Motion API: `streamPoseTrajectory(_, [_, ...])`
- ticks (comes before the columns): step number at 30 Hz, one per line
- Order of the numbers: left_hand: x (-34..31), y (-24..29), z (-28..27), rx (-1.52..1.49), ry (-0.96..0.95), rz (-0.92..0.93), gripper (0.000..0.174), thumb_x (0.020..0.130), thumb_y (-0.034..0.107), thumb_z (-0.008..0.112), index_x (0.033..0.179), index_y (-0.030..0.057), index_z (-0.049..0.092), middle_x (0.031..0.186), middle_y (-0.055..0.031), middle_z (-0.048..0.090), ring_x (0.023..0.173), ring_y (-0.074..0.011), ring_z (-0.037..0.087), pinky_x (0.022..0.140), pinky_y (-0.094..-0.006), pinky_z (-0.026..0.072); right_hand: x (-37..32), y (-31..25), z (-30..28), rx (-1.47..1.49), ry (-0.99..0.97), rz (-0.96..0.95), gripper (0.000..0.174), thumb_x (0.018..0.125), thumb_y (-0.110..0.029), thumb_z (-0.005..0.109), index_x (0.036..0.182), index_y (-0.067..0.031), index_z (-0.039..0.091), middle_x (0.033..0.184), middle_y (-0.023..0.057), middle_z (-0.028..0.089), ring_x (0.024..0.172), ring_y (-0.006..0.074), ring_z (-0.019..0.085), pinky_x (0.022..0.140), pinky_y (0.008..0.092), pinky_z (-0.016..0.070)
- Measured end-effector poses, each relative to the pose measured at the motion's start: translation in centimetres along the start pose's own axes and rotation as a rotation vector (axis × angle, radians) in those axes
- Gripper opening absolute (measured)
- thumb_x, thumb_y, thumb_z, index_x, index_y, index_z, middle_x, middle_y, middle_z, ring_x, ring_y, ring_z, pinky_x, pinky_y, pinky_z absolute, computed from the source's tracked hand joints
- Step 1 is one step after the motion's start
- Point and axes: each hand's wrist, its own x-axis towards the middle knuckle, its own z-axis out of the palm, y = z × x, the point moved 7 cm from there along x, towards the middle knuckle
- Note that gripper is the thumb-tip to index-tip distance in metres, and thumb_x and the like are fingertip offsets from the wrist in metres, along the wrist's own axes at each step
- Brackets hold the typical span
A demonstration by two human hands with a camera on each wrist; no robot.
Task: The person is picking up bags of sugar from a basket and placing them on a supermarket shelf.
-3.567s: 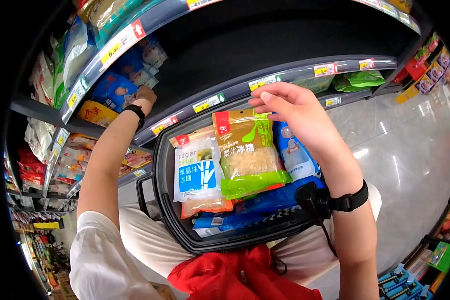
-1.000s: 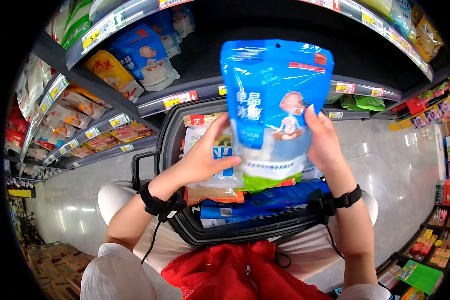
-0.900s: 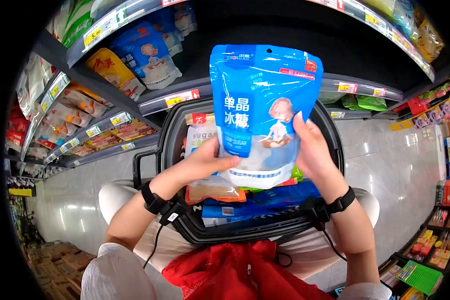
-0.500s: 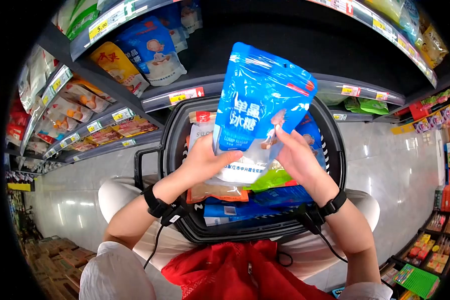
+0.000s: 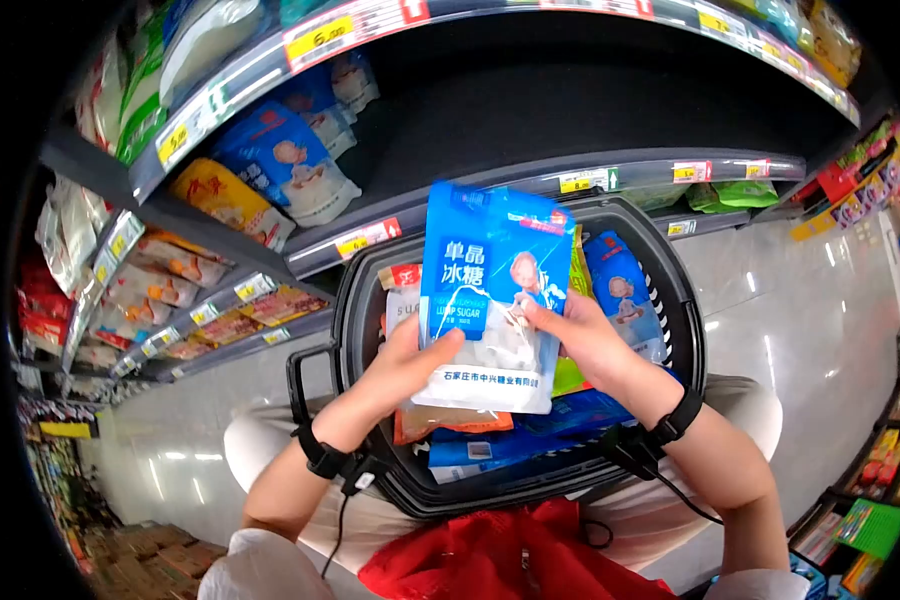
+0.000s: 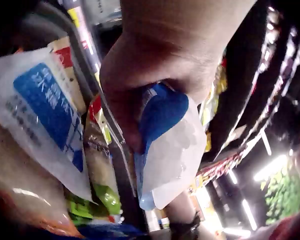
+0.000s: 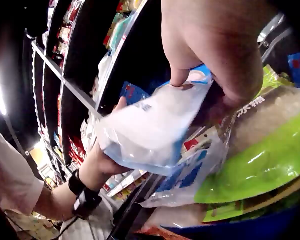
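A blue-and-clear plastic pouch of lump sugar (image 5: 485, 300) stood upright just above a black plastic shopping basket (image 5: 342, 310) that sat on the person's lap. The left hand (image 5: 402, 365) pinched the pouch's lower left edge, thumb on the front. The right hand (image 5: 585, 340) gripped its right side, fingers curled round it. Other sugar packets (image 5: 570, 375) lay inside the basket. Grey metal shop shelves (image 5: 570, 182) with price tags ran behind the basket, and glossy pale floor tiles (image 5: 800, 300) spread to its right.
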Motion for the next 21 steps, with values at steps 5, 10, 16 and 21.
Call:
streamPoseTrajectory(5, [-0.3, -1.7, -0.3, -0.149, 0.059, -0.303, 0.030, 0.083, 0.012, 0.055, 0.110, 0.0034, 0.047, 0.101, -0.0049, 0.056, 0.089, -0.0115, 0.055, 0.075, -0.0259, 0.0454, 0.4, 2.0, -0.3, -0.013, -0.019, 0.013, 0.038, 0.082, -0.019, 0.058, 0.114, -0.0025, 0.046, 0.105, 0.0065, 0.055, 0.095, 0.0146, 0.052, 0.080, 0.0284, 0.0427])
streamPoseTrajectory(10, [-0.3, 0.3, 0.0, 0.254, 0.010, 0.021, 0.031, 0.079, 0.006, 0.059, 0.108, 0.0006, 0.049, 0.099, -0.0052, 0.057, 0.089, -0.0119, 0.054, 0.076, -0.0270, 0.0446, -0.5, 2.2, 0.6, 0.270, -0.056, 0.159, 0.040, 0.076, -0.014, 0.064, 0.111, -0.0066, 0.046, 0.101, 0.0055, 0.055, 0.092, 0.0172, 0.055, 0.078, 0.0343, 0.0452])
streamPoseTrajectory(16, [0.2, 2.7, 1.3, 0.302, -0.083, 0.122, 0.041, 0.083, 0.011, 0.056, 0.117, -0.0014, 0.038, 0.110, -0.0080, 0.050, 0.099, -0.0108, 0.045, 0.085, -0.0263, 0.0376, -0.5, 0.1, -0.9, 0.246, 0.104, -0.007, 0.029, 0.076, -0.011, 0.063, 0.102, -0.0047, 0.051, 0.091, 0.0048, 0.059, 0.085, 0.0149, 0.057, 0.076, 0.0306, 0.0453])
streamPoseTrajectory(21, [0.2, 4.8, -2.1, -0.051, 0.034, 0.182, 0.048, 0.088, 0.018, 0.046, 0.130, 0.0039, 0.026, 0.132, -0.0124, 0.034, 0.119, -0.0197, 0.035, 0.095, -0.0317, 0.0302, 4.2, -9.5, -2.3, 0.119, 0.287, -0.239, 0.024, 0.079, -0.013, 0.059, 0.100, -0.0029, 0.052, 0.092, 0.0065, 0.059, 0.084, 0.0157, 0.057, 0.077, 0.0295, 0.0447])
